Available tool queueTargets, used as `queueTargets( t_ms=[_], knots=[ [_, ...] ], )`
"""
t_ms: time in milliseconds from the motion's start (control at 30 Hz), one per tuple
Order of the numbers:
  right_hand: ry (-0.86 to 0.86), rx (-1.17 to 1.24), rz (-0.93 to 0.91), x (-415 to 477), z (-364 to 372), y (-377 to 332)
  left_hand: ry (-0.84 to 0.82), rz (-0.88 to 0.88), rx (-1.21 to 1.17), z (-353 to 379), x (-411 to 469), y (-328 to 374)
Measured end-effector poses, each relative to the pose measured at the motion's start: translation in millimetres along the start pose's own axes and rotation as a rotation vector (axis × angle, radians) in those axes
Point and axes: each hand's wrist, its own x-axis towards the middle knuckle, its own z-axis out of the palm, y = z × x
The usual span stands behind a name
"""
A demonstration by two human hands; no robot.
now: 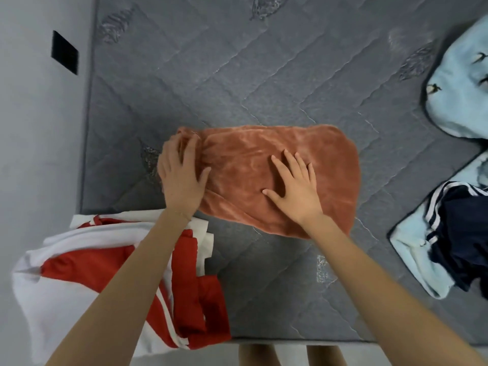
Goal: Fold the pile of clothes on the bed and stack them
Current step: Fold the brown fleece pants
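An orange-brown plush cloth lies folded flat in the middle of the grey quilted mattress. My right hand rests palm down on its centre with fingers spread. My left hand presses on the cloth's bunched left end, fingers apart, gripping nothing that I can see. A folded red and white garment lies at the near left corner, partly under my left forearm. At the right edge lie a light blue garment and a navy garment with white stripes on more light blue fabric.
A pale wall runs along the mattress's left side, with a black square on it. The mattress's near edge is just in front of my legs. Bare mattress stretches beyond the orange cloth.
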Motion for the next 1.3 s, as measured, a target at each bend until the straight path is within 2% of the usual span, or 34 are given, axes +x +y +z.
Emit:
queueTargets(
  t_ms=[100, 200, 300, 400, 467, 567, 633, 733, 967, 1067, 1300],
  knots=[
    [0.099, 0.026, 0.032, -10.2, -4.8, 14.6, -0.134, 0.218, 0.077, 23.6, -9.9, 36.6],
    [0.135, 0.026, 0.115, -22.2, -10.0, 38.7, -0.301, 0.321, 0.066, 52.7, -22.2, 68.6],
    [0.177, 0.056, 0.178, -31.0, -15.8, 63.3, -0.379, 0.365, 0.086, 74.6, -31.9, 94.2],
    [0.209, 0.167, 0.267, -36.0, -20.2, 85.5, -0.437, 0.339, 0.202, 92.2, -34.1, 107.6],
    [0.196, 0.298, 0.326, -38.4, -22.1, 97.5, -0.444, 0.313, 0.265, 100.9, -34.9, 109.9],
    [0.135, 0.729, 0.445, -37.0, -24.5, 106.2, -0.416, 0.296, 0.285, 107.0, -37.1, 111.0],
    [0.076, 0.964, 0.578, -34.4, -24.0, 109.5, -0.358, 0.289, 0.247, 109.4, -40.9, 112.8],
    [0.088, 1.053, 0.686, -31.5, -22.6, 117.4, -0.271, 0.265, 0.187, 111.2, -48.7, 119.3],
    [0.178, 1.175, 0.575, -42.4, -53.5, 145.7, -0.129, 0.122, -0.07, 113.8, -66.6, 170.3],
    [0.257, 1.147, 0.598, -58.3, -73.4, 170.8, -0.18, 0.115, -0.143, 124.4, -73.5, 207.0],
    [0.498, 1.072, 0.688, -94.4, -128.3, 221.3, -0.443, 0.125, -0.415, 149.4, -80.2, 291.7]
  ],
)
